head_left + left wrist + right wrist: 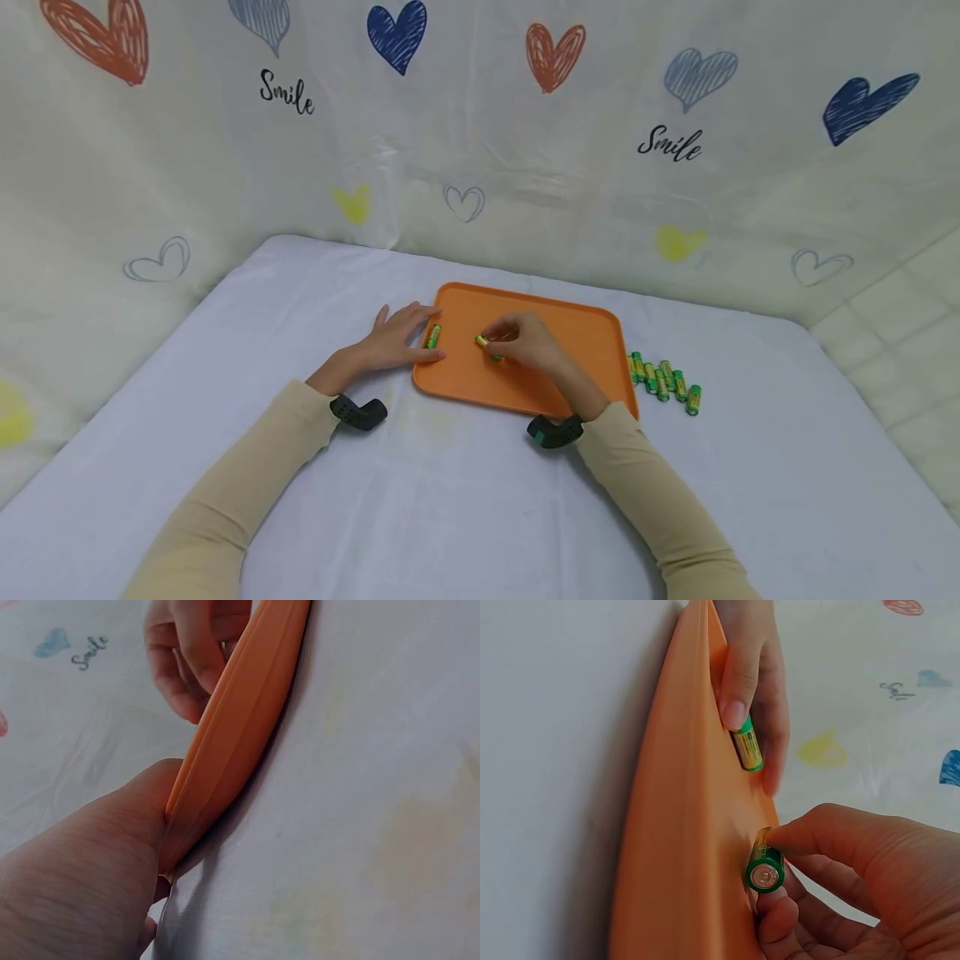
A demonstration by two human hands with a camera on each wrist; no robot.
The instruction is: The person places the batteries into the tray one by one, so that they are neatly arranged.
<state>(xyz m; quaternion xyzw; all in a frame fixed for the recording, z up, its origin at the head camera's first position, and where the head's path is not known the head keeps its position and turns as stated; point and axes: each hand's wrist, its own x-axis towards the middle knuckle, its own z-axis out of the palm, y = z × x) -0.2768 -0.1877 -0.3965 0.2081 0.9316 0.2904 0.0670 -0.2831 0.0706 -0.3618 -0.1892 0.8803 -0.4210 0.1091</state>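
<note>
My right hand (528,342) is over the middle of an orange tray (585,333), pinching a green and gold battery (765,866) between thumb and fingers. Part of that battery is hidden by the thumb in the head view. At the tray's left edge, my left hand (393,337) is spread, its thumb and fingertips reaching over the rim. Another battery (433,336) lies along that left rim, between the left thumb and fingers. In the right wrist view the left thumb (737,705) is right at the battery's end.
Several more green and gold batteries (660,379) lie on the white cloth just beyond the tray's right edge. One battery (693,400) sits slightly apart at the right of that group. Behind the table hangs a pale sheet (495,150) printed with hearts.
</note>
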